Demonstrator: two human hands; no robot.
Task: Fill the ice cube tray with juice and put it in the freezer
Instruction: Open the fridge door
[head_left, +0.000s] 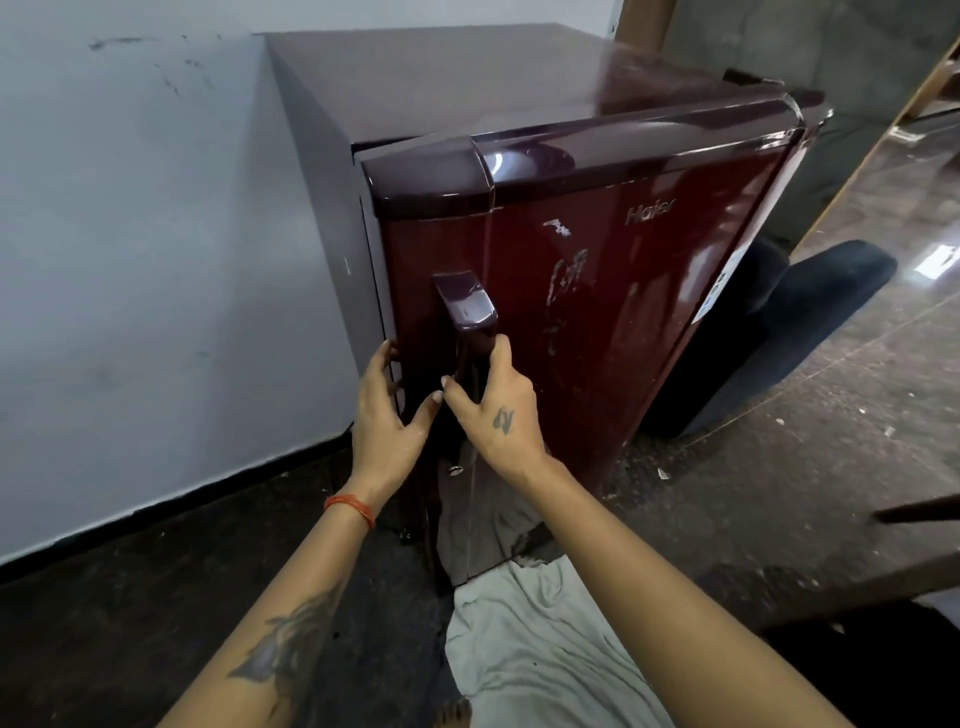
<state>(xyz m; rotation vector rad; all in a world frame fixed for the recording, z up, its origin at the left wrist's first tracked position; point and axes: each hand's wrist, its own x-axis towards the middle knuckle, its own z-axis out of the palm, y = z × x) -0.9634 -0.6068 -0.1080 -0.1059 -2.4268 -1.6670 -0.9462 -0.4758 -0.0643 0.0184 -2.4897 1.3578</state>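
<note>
Hands worked at the maroon fridge (597, 291) beside the wall (156, 234): the right hand (493, 410) grasped the door handle (470, 322), the left hand (387, 415) lay spread open on the door's edge. No tray showed.

Glossy maroon fridge (597, 312), door closed, scuffed front, standing against grey wall

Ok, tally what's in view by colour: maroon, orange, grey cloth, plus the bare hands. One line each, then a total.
Maroon: 1, the fridge
Orange: 1, the wrist thread
Grey cloth: 1, the cloth at the fridge's foot
Bare hands: 2, left hand at the door edge, right hand on the handle
Total: 5
</note>
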